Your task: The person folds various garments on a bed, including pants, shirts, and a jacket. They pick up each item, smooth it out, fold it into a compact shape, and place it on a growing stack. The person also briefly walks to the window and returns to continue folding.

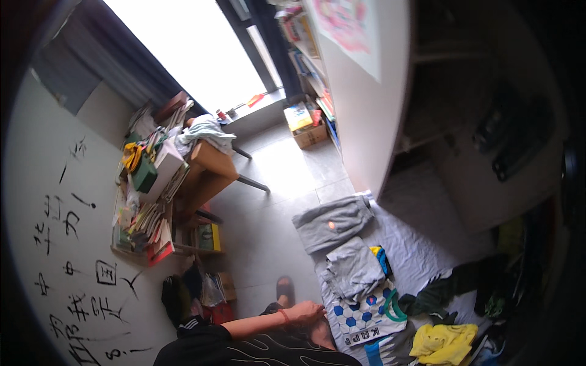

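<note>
My left hand [307, 312], with a red beaded bracelet at the wrist, reaches across my lap to the bed's edge. Its fingers look bent; whether they hold anything cannot be told. Bare skin shows just below it, an arm or a leg. My right hand is not clearly in view. Beside my left hand lies a white shirt with blue hexagons and a green collar [366, 315]. Above it are a crumpled light grey garment [355, 270] and folded grey trousers [333, 223]. A yellow garment [444, 343] lies bunched at the lower right, near dark green clothing [435, 295].
A cluttered desk with books [146, 224] stands at the left, a wooden chair [215, 160] draped with cloth beside it. A cardboard box [310, 136] sits by the window. A tall white cabinet panel [366, 114] rises beside the bed [412, 256]. My sandalled foot is on the tiled floor [256, 228].
</note>
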A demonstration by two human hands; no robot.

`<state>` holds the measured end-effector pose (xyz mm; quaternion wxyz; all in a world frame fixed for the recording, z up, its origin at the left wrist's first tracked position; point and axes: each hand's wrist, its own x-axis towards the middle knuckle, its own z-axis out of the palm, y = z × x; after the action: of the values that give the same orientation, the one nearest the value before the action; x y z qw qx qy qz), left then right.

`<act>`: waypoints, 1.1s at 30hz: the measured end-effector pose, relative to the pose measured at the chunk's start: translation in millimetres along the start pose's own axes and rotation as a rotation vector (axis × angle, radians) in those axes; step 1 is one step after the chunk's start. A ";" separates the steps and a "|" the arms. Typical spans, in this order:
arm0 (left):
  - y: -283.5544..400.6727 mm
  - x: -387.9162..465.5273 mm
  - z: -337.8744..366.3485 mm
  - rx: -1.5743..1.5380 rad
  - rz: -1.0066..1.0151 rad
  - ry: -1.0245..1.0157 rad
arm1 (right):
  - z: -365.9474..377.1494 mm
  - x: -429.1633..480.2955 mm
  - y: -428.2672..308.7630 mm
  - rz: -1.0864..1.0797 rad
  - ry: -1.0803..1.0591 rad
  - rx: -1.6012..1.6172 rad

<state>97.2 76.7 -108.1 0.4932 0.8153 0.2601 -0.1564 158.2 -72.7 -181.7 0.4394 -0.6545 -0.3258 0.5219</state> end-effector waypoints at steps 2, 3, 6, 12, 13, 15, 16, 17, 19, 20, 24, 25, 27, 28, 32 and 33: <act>1.5 -14.7 -23.0 0.177 0.088 0.047 | 1.9 16.6 -30.9 0.144 -0.167 0.323; 3.4 -24.1 -40.1 0.184 0.105 0.079 | 0.1 24.8 -48.2 0.152 -0.222 0.385; 9.7 -53.3 -103.6 0.135 0.118 0.120 | -0.3 53.4 -107.0 0.129 -0.326 0.399; -27.2 -100.8 -241.7 -0.268 0.007 0.220 | 42.9 131.7 -211.2 0.243 -0.398 0.198; -40.9 -109.5 -264.1 -0.424 -0.072 0.227 | 62.2 150.5 -224.1 0.159 -0.326 0.157; -70.0 -132.3 -303.9 -0.742 -0.234 0.220 | 106.9 189.1 -250.1 0.084 -0.179 0.078; -83.8 -140.6 -322.2 -0.779 -0.318 0.218 | 129.8 209.7 -264.5 -0.002 -0.096 0.043; -97.8 -147.0 -340.6 -0.850 -0.321 0.184 | 148.8 230.4 -280.6 0.045 0.020 -0.042; -116.7 -159.8 -364.4 -1.071 -0.260 0.235 | 180.9 259.6 -316.2 -0.190 0.084 -0.154; -126.1 -163.4 -376.7 -1.119 -0.260 0.249 | 193.7 271.1 -334.3 -0.307 0.129 -0.211; -143.5 -160.7 -410.1 -1.245 -0.231 0.348 | 201.5 310.3 -390.1 -0.349 -0.042 -0.480; -145.5 -156.1 -418.1 -1.244 -0.254 0.388 | 200.4 320.1 -396.1 -0.328 -0.062 -0.508; -147.5 -143.4 -433.5 -1.156 -0.266 0.388 | 198.0 341.8 -396.9 -0.279 -0.102 -0.559; -149.9 -137.1 -442.8 -1.107 -0.300 0.378 | 201.1 354.1 -392.4 -0.222 -0.079 -0.438; -173.6 -98.5 -503.0 -0.555 -0.197 0.609 | 226.4 427.3 -368.3 0.052 -0.129 0.267; -178.2 -83.8 -521.2 -0.373 -0.089 0.673 | 228.8 451.0 -366.7 0.204 -0.174 0.505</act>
<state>-75.0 583.1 48.1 0.5127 0.7052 0.4665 0.1487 57.7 527.5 -40.9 0.5043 -0.5062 -0.1545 0.6824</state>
